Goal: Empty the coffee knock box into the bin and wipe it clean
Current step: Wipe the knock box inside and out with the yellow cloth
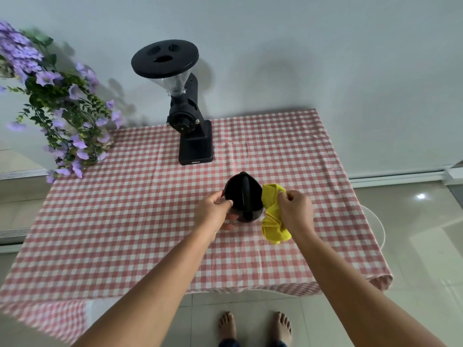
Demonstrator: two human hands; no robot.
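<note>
Head view, looking down over a bench (150,221) draped in red-and-white check cloth.

Knock box (244,200): black, sits near mid-bench, mouth tipped toward the camera so the inside and its cross bar (245,194) face the person. Tilt likely deliberate, giving the cloth a clear way in. Whether its base rests on the bench or is lifted just clear cannot be told. No grounds visible inside, though the black interior hides detail; judged already emptied, wiping stage in hand. No bin in view.

Left hand (213,211): fingers wrapped around the box's left wall, thumb over the rim, the rest under and behind. Closed on the box, steadying it and setting the angle against the push of a wipe.

Right hand (297,209): fingers pinched shut on a bunched yellow cloth (271,214), held just beside the box's right rim, upper fold touching or nearly touching it, tail hanging toward the bench. Bunching gives a firm pad rather than a loose sheet; position suits a start at the rim or outer wall.

Grinder (186,113): black, stands behind the box near the wall, well apart, clear of the work. Purple flowers (62,103) at far left corner, out of the way.

Risk, as judged: the cross bar will block a straight sweep; cloth must work either side of it.
</note>
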